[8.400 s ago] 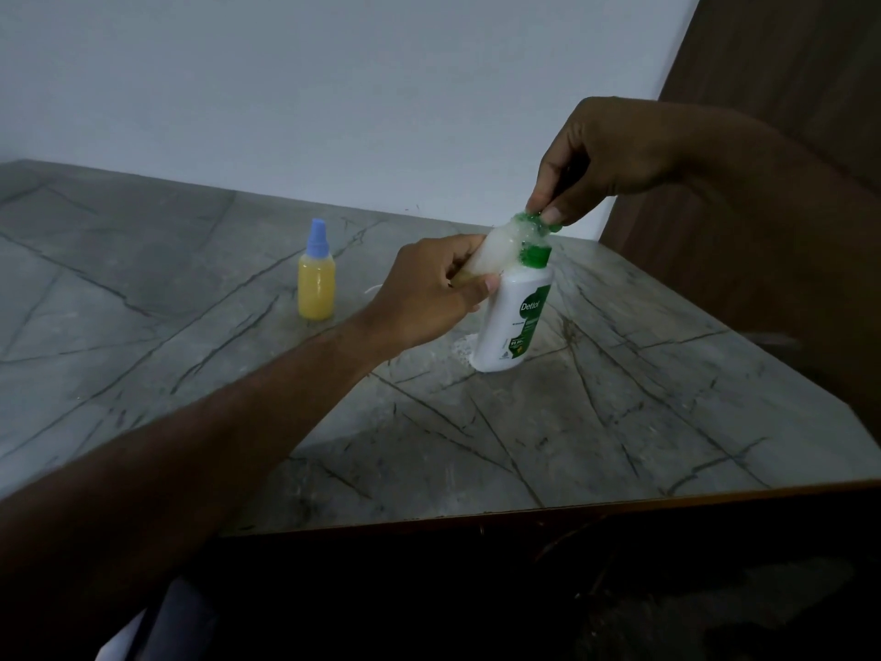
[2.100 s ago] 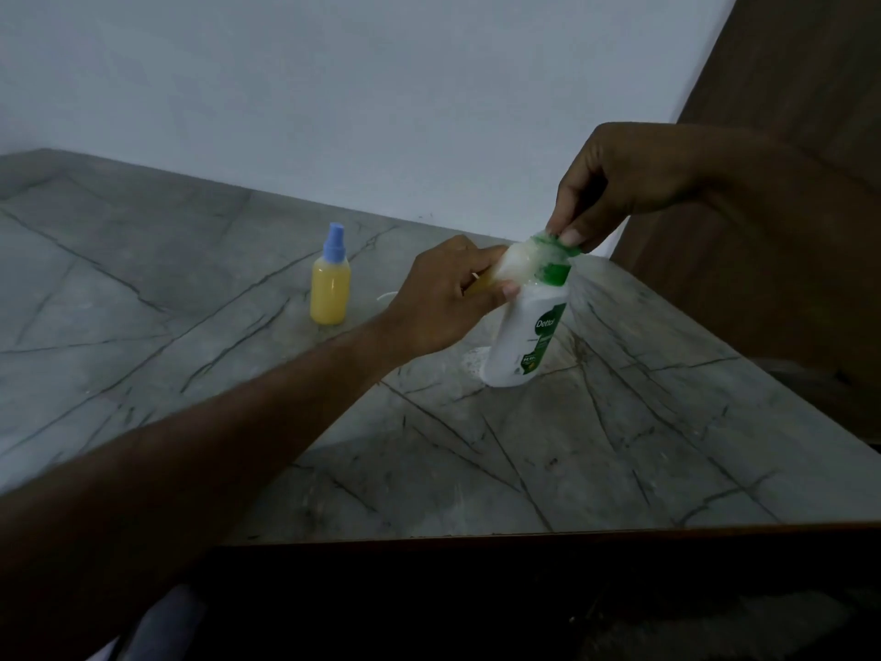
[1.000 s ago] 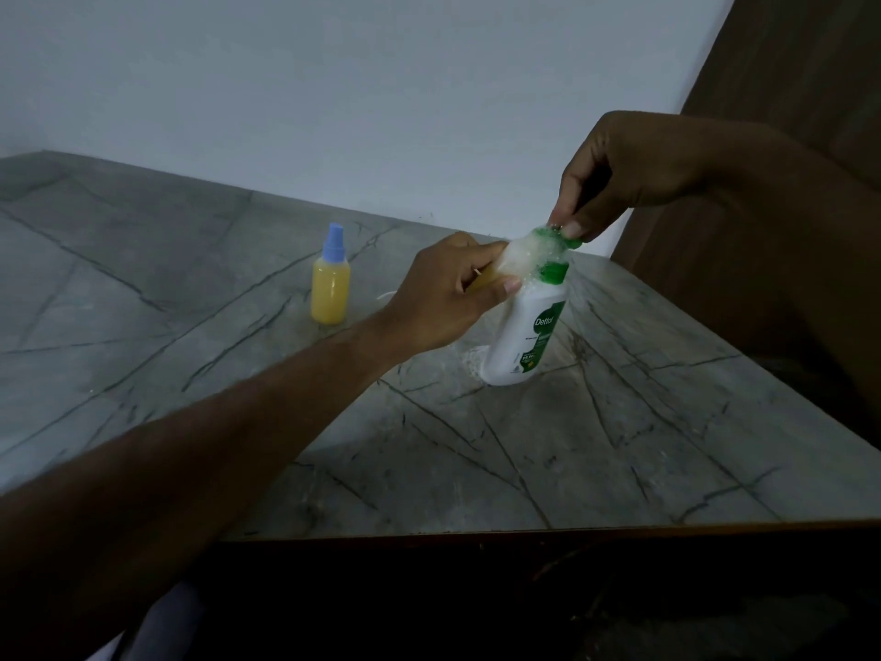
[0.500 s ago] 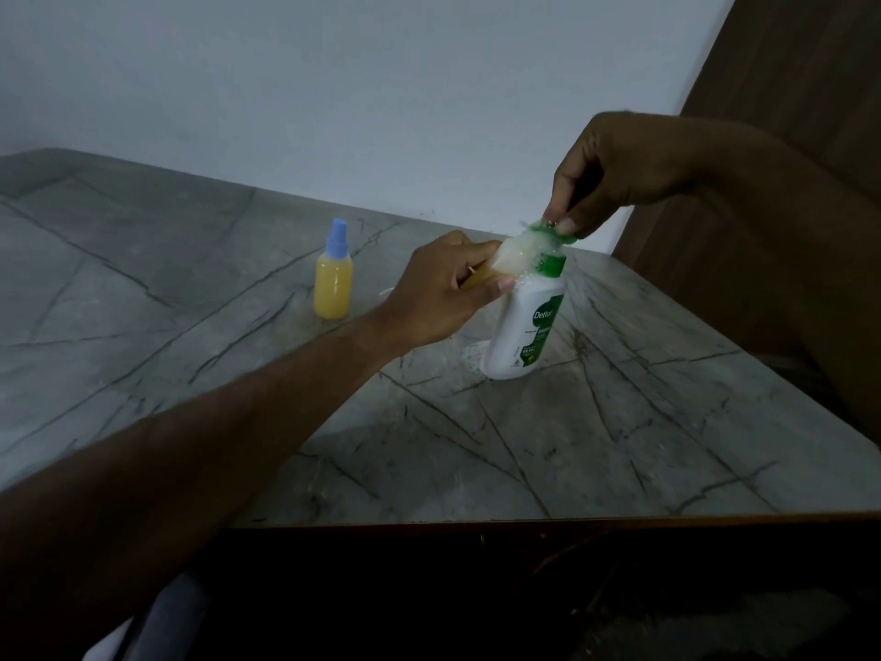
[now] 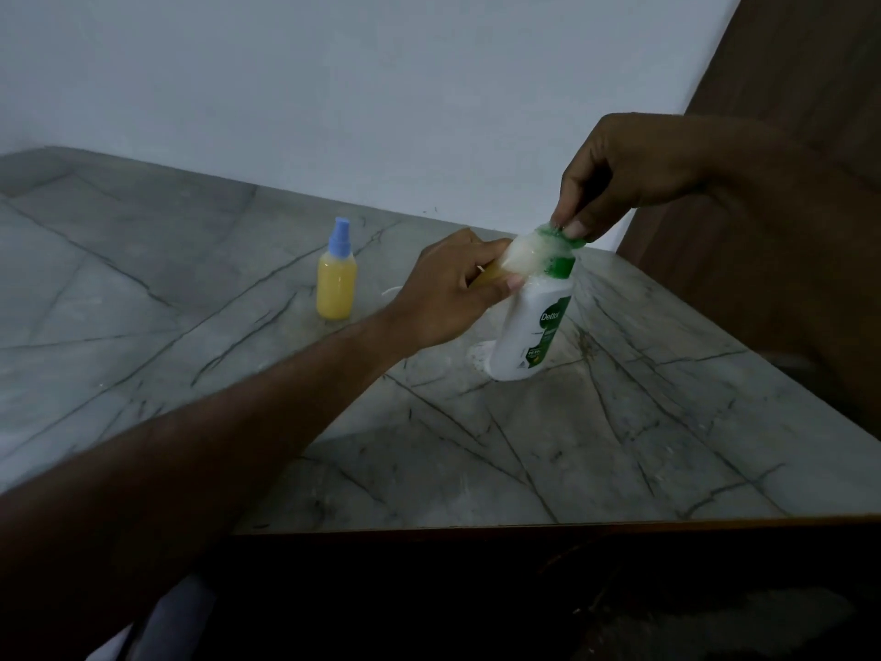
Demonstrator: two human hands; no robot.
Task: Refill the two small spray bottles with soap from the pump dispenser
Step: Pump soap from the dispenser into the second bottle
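**Small bottle held sideways at the pump spout**

A white pump dispenser [image 5: 529, 336] with a green collar and label is seen standing on the grey marble counter [image 5: 619, 446], towards the far right corner, its long axis near upright with a slight tilt of the top to the right. Its green pump head [image 5: 560, 233] is pressed from above by the right hand [image 5: 624, 174], whose thumb and fingertips are bent down onto it; the fingers are curled, and nothing else is held by them.

A small spray bottle [image 5: 517, 257] without its cap is gripped by the left hand [image 5: 448, 293], fingers and thumb wrapped round its lower part. Its long axis lies near level, the open end pointed right and slightly up, against the spout of the pump. The exposed part is covered in white foam, and a yellowish base is glimpsed inside the fist.

A second spray bottle [image 5: 336, 279], filled with yellow liquid and closed with a blue cap, is stood upright well to the left of the dispenser, nearer the back edge. A pale smear [image 5: 479, 353] is seen on the counter at the dispenser's foot. The near edge is bordered by a brown strip [image 5: 572, 524].
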